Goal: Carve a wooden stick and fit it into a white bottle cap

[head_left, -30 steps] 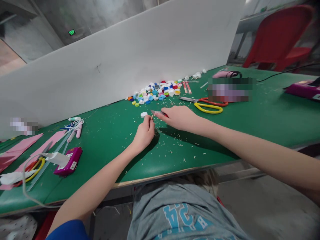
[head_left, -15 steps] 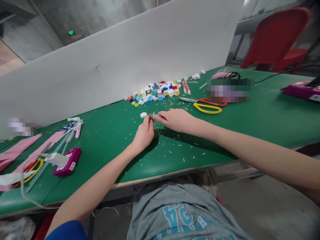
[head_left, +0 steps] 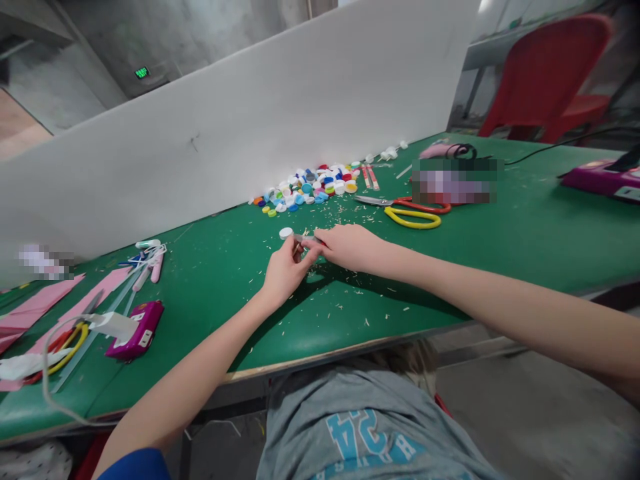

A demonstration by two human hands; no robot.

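Observation:
My right hand (head_left: 345, 247) is closed around a small utility knife (head_left: 308, 239), its blade pointing left and a bit of red showing by the fingers. Close against it, my left hand (head_left: 290, 270) is pinched on something small that the fingers hide. The left thumb reaches over to the knife and the right fingers. Just beyond the left fingertips is a white bottle cap (head_left: 286, 233); I cannot tell whether they touch it. Pale shavings (head_left: 345, 217) lie scattered around both hands on the green table (head_left: 200, 320).
A heap of coloured bottle caps (head_left: 307, 188) rests against the white partition (head_left: 225, 120). To its right are scissors (head_left: 407, 210) with red and yellow handles. At left lie a purple power strip (head_left: 137, 330), pink paper (head_left: 37, 310) and glue-gun-like pink items (head_left: 157, 265).
My left thumb has swung right, toward the knife and my right hand. The hands have come closer together, and my right hand has shifted slightly down.

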